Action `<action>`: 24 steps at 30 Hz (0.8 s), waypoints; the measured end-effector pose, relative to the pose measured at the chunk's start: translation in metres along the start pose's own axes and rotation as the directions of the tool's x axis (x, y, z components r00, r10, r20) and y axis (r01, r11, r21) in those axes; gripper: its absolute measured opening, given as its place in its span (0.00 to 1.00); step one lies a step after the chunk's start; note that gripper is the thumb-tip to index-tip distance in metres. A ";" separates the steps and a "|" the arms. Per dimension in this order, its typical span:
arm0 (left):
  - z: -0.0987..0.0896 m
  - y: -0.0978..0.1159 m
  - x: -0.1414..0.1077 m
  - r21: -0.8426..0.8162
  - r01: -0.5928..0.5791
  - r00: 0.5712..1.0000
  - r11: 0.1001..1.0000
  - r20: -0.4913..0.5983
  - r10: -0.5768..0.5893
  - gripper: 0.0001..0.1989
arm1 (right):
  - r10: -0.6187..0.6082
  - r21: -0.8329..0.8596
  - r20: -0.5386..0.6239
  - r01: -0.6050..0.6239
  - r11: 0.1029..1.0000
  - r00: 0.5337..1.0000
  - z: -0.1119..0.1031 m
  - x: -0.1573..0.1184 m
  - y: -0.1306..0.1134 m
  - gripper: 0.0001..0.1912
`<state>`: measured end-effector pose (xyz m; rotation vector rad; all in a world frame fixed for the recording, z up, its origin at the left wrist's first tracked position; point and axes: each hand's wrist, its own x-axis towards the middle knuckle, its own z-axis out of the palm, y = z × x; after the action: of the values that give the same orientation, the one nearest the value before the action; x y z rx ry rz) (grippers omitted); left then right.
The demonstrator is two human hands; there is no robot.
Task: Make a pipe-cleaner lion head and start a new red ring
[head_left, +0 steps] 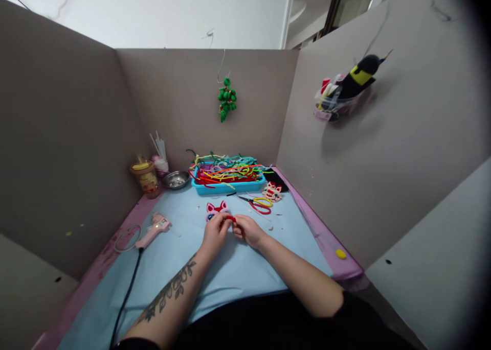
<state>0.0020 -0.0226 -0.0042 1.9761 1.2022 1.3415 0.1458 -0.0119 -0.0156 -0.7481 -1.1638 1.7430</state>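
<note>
My left hand [215, 231] and my right hand [249, 231] meet over the blue table cover, fingertips almost touching. Both pinch a short red fuzzy piece, apparently pipe cleaner [231, 218], mostly hidden by the fingers. Just behind my left hand lies a pink cat face with red inner ears and a blue eye [217, 207]; its lower part is covered by the hand. Red-and-yellow-handled scissors [261, 205] rest beyond my right hand. Near them is a second cat face, pale with red [272, 191].
A blue basket [226, 188] heaped with colourful pipe cleaners stands at the back. A metal bowl [176, 180] and a lidded cup [146, 179] are to its left. On the left lies a pink glue gun [154, 232] with a dark cord. Grey partitions enclose the table.
</note>
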 end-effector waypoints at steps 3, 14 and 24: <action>0.000 0.001 0.001 -0.040 0.061 0.998 0.997 -0.022 -0.062 0.08 | 0.013 -0.132 -0.045 -0.018 0.991 0.999 -0.001 0.001 0.001 0.18; 0.000 -0.001 0.009 -0.188 0.266 0.964 0.945 0.066 -0.259 0.14 | -0.458 -0.673 -0.042 0.314 0.670 0.888 0.001 -0.009 -0.009 0.06; 0.000 -0.008 0.010 -0.305 0.307 0.949 0.902 0.176 -0.263 0.16 | -0.448 -0.648 -0.024 0.328 0.688 0.894 -0.005 -0.007 -0.008 0.08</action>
<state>0.0002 -0.0098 -0.0053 1.5581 1.0765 1.1563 0.1557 -0.0150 -0.0099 -0.9376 -1.6647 0.8841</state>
